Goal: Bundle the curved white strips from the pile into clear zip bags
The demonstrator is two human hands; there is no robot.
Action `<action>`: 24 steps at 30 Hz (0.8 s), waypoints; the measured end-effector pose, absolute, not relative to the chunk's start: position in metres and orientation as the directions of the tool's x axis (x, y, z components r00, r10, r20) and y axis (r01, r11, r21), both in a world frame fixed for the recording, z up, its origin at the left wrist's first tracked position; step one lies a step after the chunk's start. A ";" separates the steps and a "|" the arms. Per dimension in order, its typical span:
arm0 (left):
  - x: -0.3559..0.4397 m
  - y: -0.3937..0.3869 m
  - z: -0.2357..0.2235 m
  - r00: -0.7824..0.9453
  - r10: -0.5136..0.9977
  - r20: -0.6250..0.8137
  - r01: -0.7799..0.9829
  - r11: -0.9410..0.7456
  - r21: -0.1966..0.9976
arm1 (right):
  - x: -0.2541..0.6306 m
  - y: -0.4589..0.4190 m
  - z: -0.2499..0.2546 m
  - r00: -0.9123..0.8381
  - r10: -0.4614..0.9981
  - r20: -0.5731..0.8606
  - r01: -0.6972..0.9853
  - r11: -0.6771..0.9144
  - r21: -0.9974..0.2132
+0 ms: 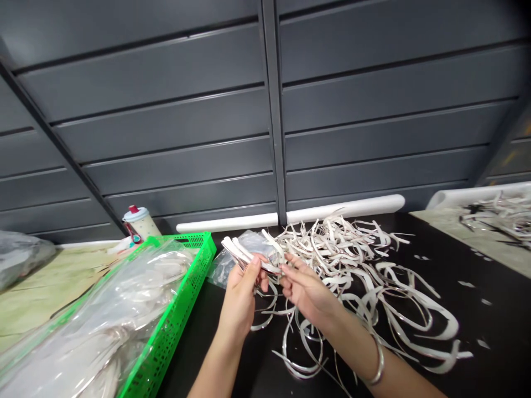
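We hold a small bundle of thin, curved, silver-white strips (243, 255) clenched in our left hand (239, 301), just right of the bright green plastic mesh basket (182, 287); our right hand (305, 290) pinches the bundle's far ends. The strips appear light, springy and smooth, so we judge them best gripped near mid-length. Both forearms reach forward, palms turned inward, above a loose heap of similar strips (340, 249) on the black tabletop (489, 342).
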State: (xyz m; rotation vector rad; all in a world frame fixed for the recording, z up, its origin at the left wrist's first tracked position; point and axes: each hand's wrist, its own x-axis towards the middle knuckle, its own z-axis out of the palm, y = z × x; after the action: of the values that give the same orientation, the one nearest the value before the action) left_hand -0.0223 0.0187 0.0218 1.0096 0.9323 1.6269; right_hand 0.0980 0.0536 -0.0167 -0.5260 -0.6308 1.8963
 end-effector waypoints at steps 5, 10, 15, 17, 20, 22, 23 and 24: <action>-0.030 0.021 0.026 -0.185 0.980 0.073 -0.477 -0.154 0.865 | 0.117 0.064 -0.008 -0.052 0.860 0.508 -0.178 0.493 -0.852; -0.029 0.022 0.025 0.000 0.996 -0.085 -0.607 0.067 0.791 | 0.132 0.067 -0.002 -0.464 0.624 0.629 0.145 0.754 -0.641; -0.027 0.025 0.025 0.020 0.977 -0.214 -0.692 0.168 0.702 | 0.131 0.064 -0.001 -0.543 0.592 0.595 0.123 0.757 -0.641; -0.025 0.026 0.025 0.024 0.965 -0.260 -0.718 0.198 0.668 | 0.127 0.061 -0.001 -0.586 0.566 0.580 0.106 0.764 -0.637; -0.022 0.028 0.025 0.049 0.949 -0.312 -0.747 0.242 0.619 | 0.122 0.061 -0.003 -0.621 0.554 0.555 0.070 0.745 -0.664; -0.020 0.028 0.024 0.065 0.942 -0.330 -0.758 0.261 0.597 | 0.119 0.061 -0.005 -0.625 0.569 0.535 0.041 0.708 -0.705; -0.018 0.029 0.024 0.067 0.939 -0.338 -0.761 0.267 0.591 | 0.118 0.061 -0.005 -0.626 0.581 0.521 0.026 0.683 -0.730; -0.017 0.029 0.024 0.064 0.936 -0.346 -0.762 0.270 0.589 | 0.117 0.061 -0.006 -0.625 0.594 0.506 0.014 0.657 -0.754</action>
State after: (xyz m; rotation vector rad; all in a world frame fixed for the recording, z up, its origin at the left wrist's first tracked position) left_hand -0.0174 0.0292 0.0237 0.2792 0.7625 1.3070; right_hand 0.1173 0.0607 -0.0057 -0.4697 -2.0872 0.9420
